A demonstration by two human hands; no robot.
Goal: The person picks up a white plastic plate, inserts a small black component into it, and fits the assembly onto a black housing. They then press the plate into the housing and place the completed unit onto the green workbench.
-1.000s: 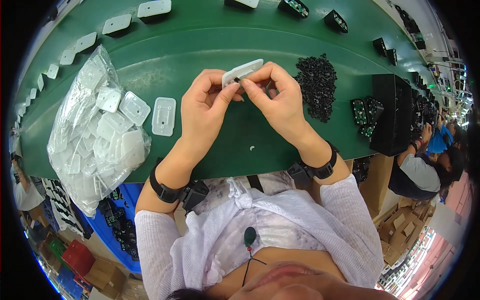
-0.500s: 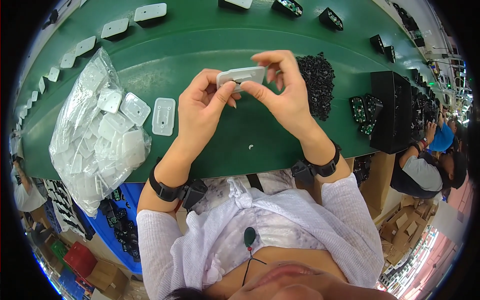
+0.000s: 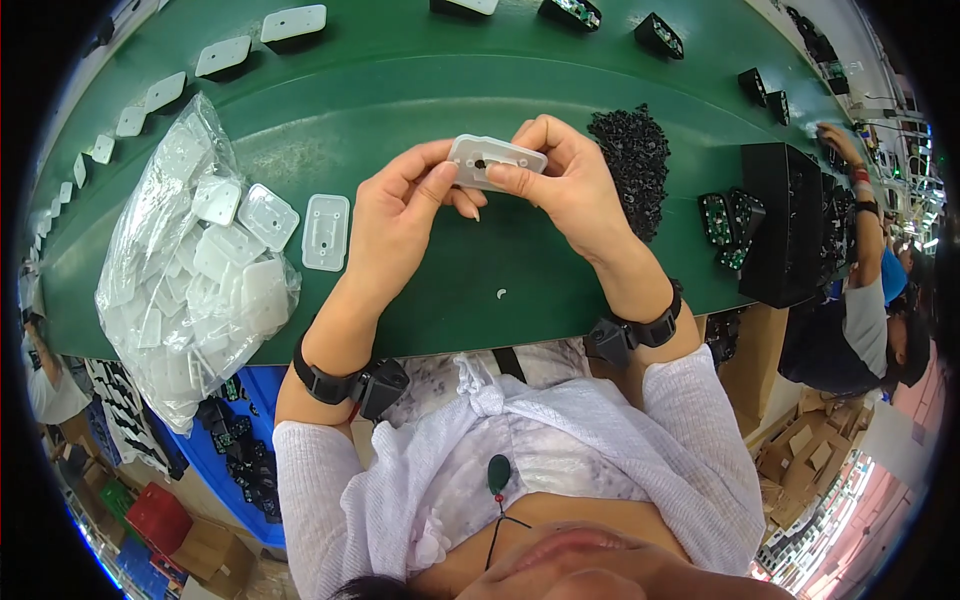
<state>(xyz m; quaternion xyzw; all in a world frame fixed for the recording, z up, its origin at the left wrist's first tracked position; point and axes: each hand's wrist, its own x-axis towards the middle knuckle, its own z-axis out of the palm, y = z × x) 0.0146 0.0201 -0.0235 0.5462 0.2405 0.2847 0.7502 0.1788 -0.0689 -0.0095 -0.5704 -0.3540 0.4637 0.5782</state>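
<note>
Both hands hold a translucent white plastic cover (image 3: 510, 158), tilted above the green table. My left hand (image 3: 405, 200) pinches its left end between thumb and fingers. On the right, my right hand (image 3: 575, 185) has its thumb pressed on the cover's face and its fingers behind. A small black part (image 3: 480, 164) sits near the cover's middle. A second white cover (image 3: 326, 233) lies flat to the left of my left hand. Beyond my right hand is a heap of small black parts (image 3: 635, 170).
A clear plastic bag (image 3: 170, 270) full of white covers lies at the left. Circuit-board pieces (image 3: 715, 220) rest beside a black box (image 3: 780, 225) at the right. Units with white tops (image 3: 225, 55) line the far side. A co-worker's arm (image 3: 865, 200) reaches in at far right.
The cover has turned its face more toward me and shifted slightly right. My right fingers, raised before, have closed behind it. Far units slid slightly left; the co-worker's arm stretched forward.
</note>
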